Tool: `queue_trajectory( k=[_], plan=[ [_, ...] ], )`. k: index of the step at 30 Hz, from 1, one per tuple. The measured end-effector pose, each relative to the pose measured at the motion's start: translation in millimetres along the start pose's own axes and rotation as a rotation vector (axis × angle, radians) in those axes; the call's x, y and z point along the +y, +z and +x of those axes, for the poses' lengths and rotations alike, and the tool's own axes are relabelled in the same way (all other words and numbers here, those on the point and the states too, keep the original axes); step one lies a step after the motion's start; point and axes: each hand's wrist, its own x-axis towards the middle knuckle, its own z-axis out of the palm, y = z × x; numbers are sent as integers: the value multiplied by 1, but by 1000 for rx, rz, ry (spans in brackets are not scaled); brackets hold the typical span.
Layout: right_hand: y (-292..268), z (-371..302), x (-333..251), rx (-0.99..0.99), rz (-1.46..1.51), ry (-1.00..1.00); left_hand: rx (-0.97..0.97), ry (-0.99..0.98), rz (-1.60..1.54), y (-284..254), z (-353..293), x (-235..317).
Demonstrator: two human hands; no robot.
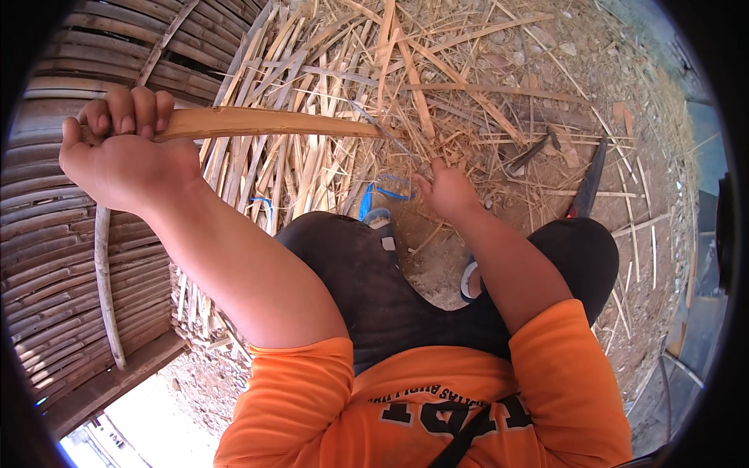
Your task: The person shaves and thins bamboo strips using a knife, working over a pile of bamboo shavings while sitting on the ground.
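Observation:
My left hand (129, 148) is closed round one end of a long, flat bamboo strip (257, 122), held out level at the left. The strip tapers toward its far end, near my right hand. My right hand (451, 191) is closed, low over the shavings, on a knife whose thin grey blade (380, 125) slants up and left from the fist. That blade meets or crosses the strip's tapered end. The knife's handle is hidden in my fingers.
Split bamboo strips (273, 62) cover the ground ahead. A bamboo-slat wall (55, 257) stands at the left. A dark, long-bladed tool (593, 179) lies by my right knee, near a dark metal tool (528, 156). A blue strap (366, 202) lies near my foot.

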Motion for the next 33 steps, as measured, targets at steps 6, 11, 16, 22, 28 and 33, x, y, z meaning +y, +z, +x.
queue_trajectory(
  k=[6, 11, 16, 22, 28, 33],
  plan=[
    [4, 14, 11, -12, 147, 13, 19, -7, 0, -2, 3, 0],
    [-22, 16, 6, -19, 215, 1, 41, -10, -13, 5, 0, 2],
    [-72, -14, -52, 155, 210, -117, -6, 12, 8, 5, 1, 0],
    [-53, -14, -41, 269, 305, -335, 3, 23, 3, 3, 2, 0],
    [27, 25, 65, -109, -92, 163, -58, 4, -35, -4, 3, -2],
    [12, 31, 52, -110, -29, 187, -66, 15, -14, 1, 3, -3]
  ],
)
